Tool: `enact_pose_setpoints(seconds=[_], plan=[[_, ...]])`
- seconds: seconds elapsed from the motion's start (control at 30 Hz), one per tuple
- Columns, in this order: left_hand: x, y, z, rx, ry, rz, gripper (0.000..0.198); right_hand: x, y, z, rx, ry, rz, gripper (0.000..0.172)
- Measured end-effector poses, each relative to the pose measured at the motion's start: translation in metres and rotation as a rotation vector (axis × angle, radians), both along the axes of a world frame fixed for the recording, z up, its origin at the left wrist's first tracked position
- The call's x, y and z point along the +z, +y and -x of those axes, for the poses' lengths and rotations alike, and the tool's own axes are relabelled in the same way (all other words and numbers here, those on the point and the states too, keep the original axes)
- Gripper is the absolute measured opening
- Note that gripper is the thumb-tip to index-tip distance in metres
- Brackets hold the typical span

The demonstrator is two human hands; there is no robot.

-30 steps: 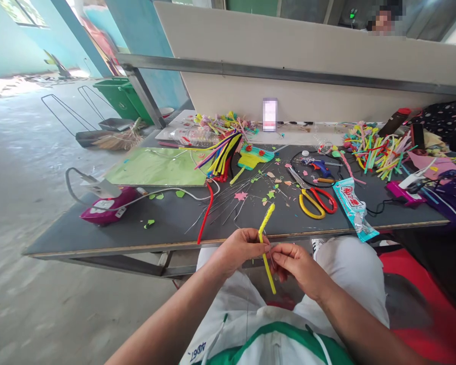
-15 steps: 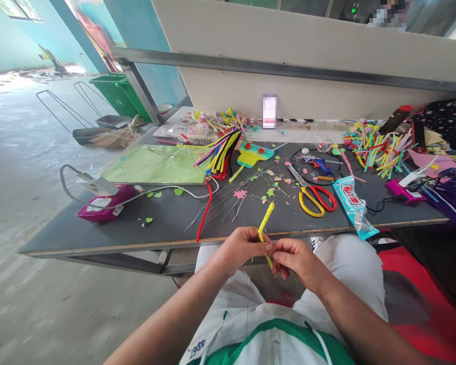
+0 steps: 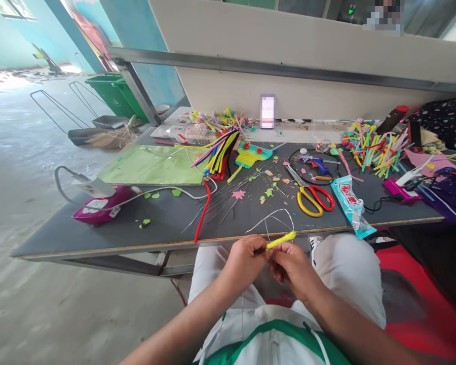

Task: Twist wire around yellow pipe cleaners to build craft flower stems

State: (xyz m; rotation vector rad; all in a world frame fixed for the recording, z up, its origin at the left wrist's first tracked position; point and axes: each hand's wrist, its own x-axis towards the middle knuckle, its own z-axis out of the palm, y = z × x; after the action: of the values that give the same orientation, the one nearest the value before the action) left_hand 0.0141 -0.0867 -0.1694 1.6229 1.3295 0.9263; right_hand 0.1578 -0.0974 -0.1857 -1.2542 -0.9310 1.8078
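Observation:
At the table's front edge, above my lap, both hands are closed and meet at a yellow pipe cleaner (image 3: 283, 240). Its thick, twisted-looking end points right, over the right fingers. My left hand (image 3: 247, 257) pinches the lower end between thumb and forefinger. Fingers of my right hand (image 3: 292, 266) are pressed together around the same spot, hiding that part of the stem. A thin pale wire or thread (image 3: 280, 211) loops above the hands against the dark tabletop; where it joins the stem is hidden. Ahead lies a red pipe cleaner (image 3: 202, 213), hanging slightly over the edge.
Scissors (image 3: 314, 199) with red and yellow handles lie beside a blue wrapper (image 3: 347, 203). Behind are a glue gun (image 3: 317, 163), paper scraps, thin wires and pipe cleaner bundles (image 3: 225, 154). A green board (image 3: 152, 167) and magenta box (image 3: 102, 205) are left. A phone (image 3: 267, 111) stands at the back.
The yellow pipe cleaner has swung from nearly upright to low and pointing right. The pale looped wire now shows above the hands. My hands stay close together.

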Motion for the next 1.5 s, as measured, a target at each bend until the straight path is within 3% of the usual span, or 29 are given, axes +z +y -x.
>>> enact_pose_setpoints(seconds=[0.1, 0.17, 0.27, 0.37, 0.5, 0.63, 0.7, 0.8, 0.97, 1.07, 1.17, 1.3, 1.4, 1.5], plan=[[0.001, 0.001, 0.005, -0.043, -0.184, 0.174, 0.017, 0.004, -0.001, -0.006, 0.083, 0.048, -0.007, 0.02], [0.005, 0.003, 0.011, -0.089, -0.35, 0.291, 0.016, 0.009, 0.0, -0.014, 0.112, -0.014, -0.129, 0.026], [0.014, 0.005, 0.019, -0.116, -0.519, 0.336, 0.017, 0.016, 0.001, -0.022, 0.123, -0.125, -0.335, 0.024], [0.02, 0.008, 0.024, -0.183, -0.593, 0.344, 0.018, 0.024, 0.002, -0.021, 0.174, -0.074, -0.366, 0.026], [0.024, 0.013, 0.024, -0.375, -0.572, 0.404, 0.021, 0.042, 0.012, -0.017, 0.116, -0.02, -0.422, 0.034], [0.029, 0.022, 0.017, -0.457, -0.546, 0.414, 0.025, 0.06, 0.035, -0.014, 0.144, 0.261, -0.387, 0.05], [0.031, 0.027, 0.014, -0.435, -0.529, 0.408, 0.029, 0.064, 0.048, -0.013, 0.094, 0.4, -0.344, 0.044], [0.035, 0.034, 0.012, -0.413, -0.552, 0.39, 0.043, 0.067, 0.065, -0.012, -0.102, 0.515, -0.297, 0.026], [0.046, 0.044, 0.026, -0.332, -0.576, 0.309, 0.062, 0.068, 0.089, -0.02, -0.336, 0.597, -0.231, 0.02], [0.055, 0.053, 0.039, -0.161, -0.627, 0.206, 0.075, 0.067, 0.099, -0.027, -0.36, 0.601, -0.211, 0.019], [0.065, 0.069, 0.046, -0.07, -0.499, 0.017, 0.083, 0.062, 0.106, -0.031, -0.317, 0.589, -0.187, 0.018], [0.077, 0.091, 0.032, -0.204, -0.249, -0.1, 0.08, 0.054, 0.11, -0.029, -0.267, 0.574, -0.211, 0.021], [0.079, 0.101, 0.015, -0.378, -0.261, 0.001, 0.063, 0.048, 0.112, -0.029, -0.26, 0.572, -0.224, 0.022], [0.076, 0.104, 0.005, -0.419, -0.316, 0.059, 0.054, 0.043, 0.113, -0.029, -0.283, 0.571, -0.24, 0.02]])
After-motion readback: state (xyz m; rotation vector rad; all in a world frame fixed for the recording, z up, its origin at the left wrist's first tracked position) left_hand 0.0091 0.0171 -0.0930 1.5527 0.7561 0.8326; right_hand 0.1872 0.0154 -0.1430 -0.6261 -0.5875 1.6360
